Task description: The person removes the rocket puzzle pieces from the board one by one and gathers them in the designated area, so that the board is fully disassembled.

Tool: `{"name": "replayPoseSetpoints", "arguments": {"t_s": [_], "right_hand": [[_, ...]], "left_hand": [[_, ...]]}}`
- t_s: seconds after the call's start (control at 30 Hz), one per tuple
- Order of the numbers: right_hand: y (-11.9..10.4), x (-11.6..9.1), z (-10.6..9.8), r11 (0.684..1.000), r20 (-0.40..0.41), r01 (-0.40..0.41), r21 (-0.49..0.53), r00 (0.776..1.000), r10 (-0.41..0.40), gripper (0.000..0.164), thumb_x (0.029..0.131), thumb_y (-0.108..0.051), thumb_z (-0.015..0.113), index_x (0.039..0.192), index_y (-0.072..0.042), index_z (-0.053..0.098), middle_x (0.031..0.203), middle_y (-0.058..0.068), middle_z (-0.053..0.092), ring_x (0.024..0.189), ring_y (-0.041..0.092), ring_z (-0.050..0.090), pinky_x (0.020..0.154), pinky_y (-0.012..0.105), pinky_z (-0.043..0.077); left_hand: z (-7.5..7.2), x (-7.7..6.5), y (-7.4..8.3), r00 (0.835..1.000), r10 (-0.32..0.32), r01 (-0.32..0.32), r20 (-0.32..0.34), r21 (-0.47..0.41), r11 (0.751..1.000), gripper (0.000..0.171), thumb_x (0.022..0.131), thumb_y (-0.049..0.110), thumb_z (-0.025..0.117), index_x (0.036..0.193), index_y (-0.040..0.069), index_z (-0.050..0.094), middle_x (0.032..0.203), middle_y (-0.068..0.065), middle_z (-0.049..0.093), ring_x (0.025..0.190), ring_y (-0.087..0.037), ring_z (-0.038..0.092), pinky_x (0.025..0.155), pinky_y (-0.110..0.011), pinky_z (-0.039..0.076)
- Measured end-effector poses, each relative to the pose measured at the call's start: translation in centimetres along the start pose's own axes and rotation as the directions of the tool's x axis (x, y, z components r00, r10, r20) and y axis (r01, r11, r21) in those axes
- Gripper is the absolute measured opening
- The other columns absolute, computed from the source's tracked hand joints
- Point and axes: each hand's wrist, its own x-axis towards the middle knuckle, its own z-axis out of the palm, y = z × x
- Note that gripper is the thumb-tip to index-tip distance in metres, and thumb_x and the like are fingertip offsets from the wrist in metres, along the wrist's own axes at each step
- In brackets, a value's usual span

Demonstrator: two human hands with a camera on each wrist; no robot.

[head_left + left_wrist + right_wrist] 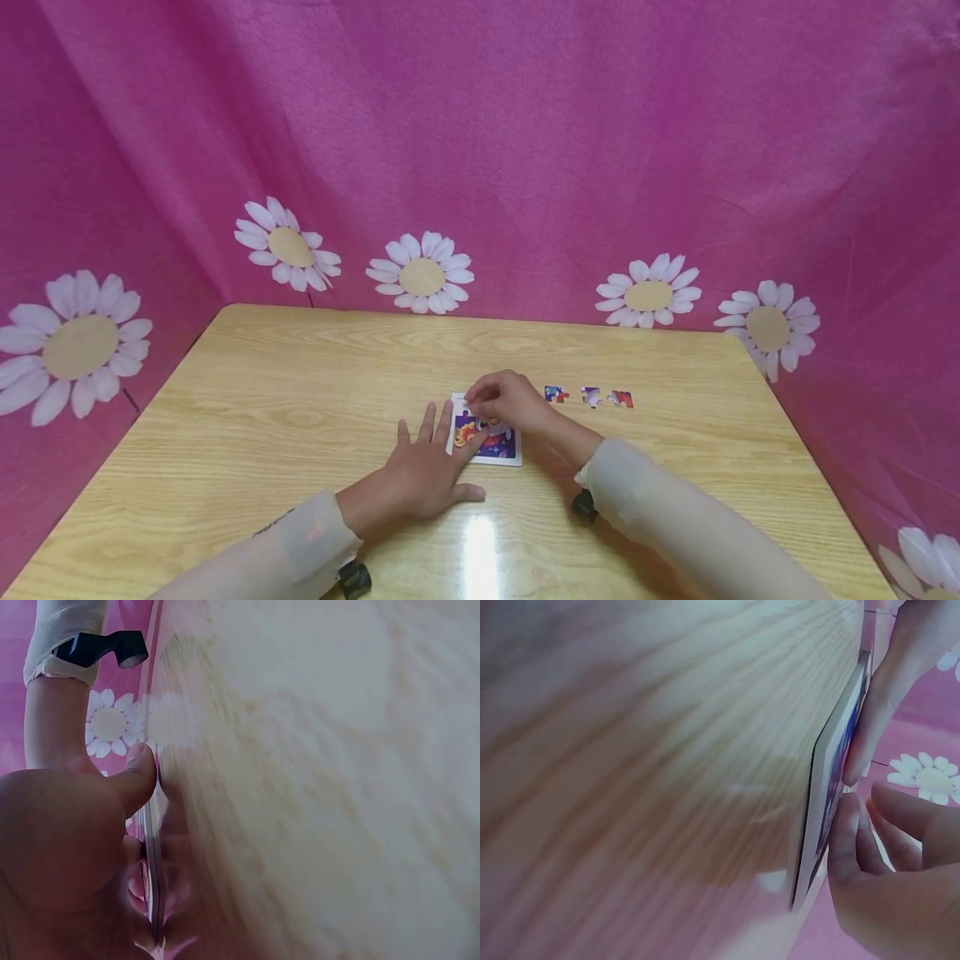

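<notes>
A small jigsaw puzzle in a white-edged tray (519,463) lies on the table, its lower part filled with purple, orange and red picture pieces. My left hand (427,471) is spread with straight fingers, at the left of the tray, one finger lying across the picture. Over the tray's upper part my right hand (513,402) bends its fingers and thumb together in a pinch on a puzzle piece, mostly hidden by the fingers. In the right wrist view, the right hand's fingertips (845,806) touch the puzzle surface, close to a left fingertip.
Three loose puzzle pieces lie in a row right of the tray: a blue-red piece (555,394), a pale purple piece (591,397) and a red piece (621,399). The wooden table (315,375) meets a pink daisy-printed cloth (510,167) at the back and sides.
</notes>
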Motion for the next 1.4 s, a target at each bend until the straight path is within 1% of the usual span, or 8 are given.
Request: {"name": "replayPoseSetpoints", "arguments": {"t_s": [0.1,0.33,0.5,0.6,0.77,1.0,1.23,1.4], "right_hand": [[-0.1,0.4,0.4,1.0,0.013,-0.011,0.003,1.0,0.01,0.013,0.093,-0.001,0.073,0.106,0.0,0.077,0.092,0.008,0.077,0.08,0.011,0.068,0.073,0.026,0.056],[-0.1,1.2,0.6,0.998,0.034,-0.057,0.001,0.998,0.057,0.012,0.092,-0.001,0.073,0.103,-0.003,0.078,0.088,0.005,0.076,0.073,0.011,0.062,0.065,0.025,0.052],[-0.1,1.7,0.2,0.993,0.087,-0.112,0.028,0.99,0.109,0.011,0.093,-0.002,0.072,0.103,-0.004,0.078,0.084,0.005,0.073,0.067,0.012,0.059,0.059,0.024,0.049],[-0.2,2.0,-0.1,0.989,0.129,-0.14,0.05,0.983,0.133,0.01,0.095,-0.005,0.072,0.103,-0.003,0.077,0.085,0.005,0.073,0.064,0.012,0.058,0.058,0.024,0.048],[0.2,2.4,-0.6,0.984,0.19,-0.155,0.09,0.972,0.135,0.01,0.095,-0.005,0.072,0.104,-0.002,0.076,0.086,0.005,0.074,0.061,0.011,0.056,0.055,0.023,0.046],[0.4,2.6,-0.9,0.971,0.255,-0.171,0.168,0.959,0.124,0.012,0.095,0.003,0.069,0.106,0.004,0.072,0.087,0.008,0.074,0.059,0.011,0.051,0.054,0.024,0.043],[0.2,2.7,-0.8,0.972,0.259,-0.172,0.163,0.958,0.126,0.013,0.094,0.007,0.067,0.107,0.005,0.071,0.089,0.009,0.075,0.059,0.01,0.052,0.053,0.023,0.042],[0.3,2.9,-0.7,0.97,0.25,-0.176,0.169,0.959,0.131,0.013,0.094,0.006,0.068,0.106,0.004,0.071,0.087,0.007,0.073,0.058,0.01,0.052,0.052,0.023,0.041]], "left_hand": [[0.0,0.0,0.0,1.0,0.004,-0.004,0.002,0.002,1.0,0.082,0.095,0.078,0.041,0.165,0.039,0.023,0.17,-0.027,0.007,0.154,-0.053,0.008,0.111,-0.081,0.019],[0.2,0.1,0.0,1.0,0.008,-0.008,0.003,0.0,1.0,0.082,0.095,0.078,0.041,0.165,0.039,0.022,0.17,-0.027,0.006,0.154,-0.053,0.007,0.111,-0.081,0.019],[0.4,0.2,-0.1,1.0,0.007,-0.007,0.0,0.002,1.0,0.082,0.095,0.078,0.041,0.165,0.041,0.02,0.17,-0.027,0.006,0.154,-0.053,0.006,0.111,-0.081,0.018],[0.4,0.2,0.0,1.0,0.007,-0.007,-0.01,0.007,1.0,0.082,0.095,0.078,0.043,0.165,0.041,0.02,0.17,-0.028,0.007,0.154,-0.053,0.007,0.11,-0.081,0.019],[0.2,0.1,0.2,1.0,0.002,-0.001,-0.01,0.017,1.0,0.083,0.094,0.078,0.043,0.165,0.04,0.02,0.169,-0.029,0.007,0.154,-0.053,0.008,0.111,-0.08,0.02],[0.1,0.1,0.3,1.0,-0.004,0.004,0.003,0.014,1.0,0.084,0.094,0.078,0.043,0.165,0.039,0.021,0.17,-0.028,0.007,0.154,-0.053,0.007,0.111,-0.08,0.02],[0.1,0.1,0.2,1.0,0.006,-0.006,-0.004,0.017,1.0,0.084,0.095,0.077,0.043,0.165,0.038,0.021,0.169,-0.03,0.008,0.153,-0.055,0.008,0.11,-0.081,0.02],[-0.1,0.0,0.2,1.0,0.007,-0.007,-0.001,0.022,1.0,0.084,0.095,0.077,0.042,0.165,0.037,0.021,0.168,-0.03,0.008,0.153,-0.055,0.009,0.109,-0.081,0.021]]}}
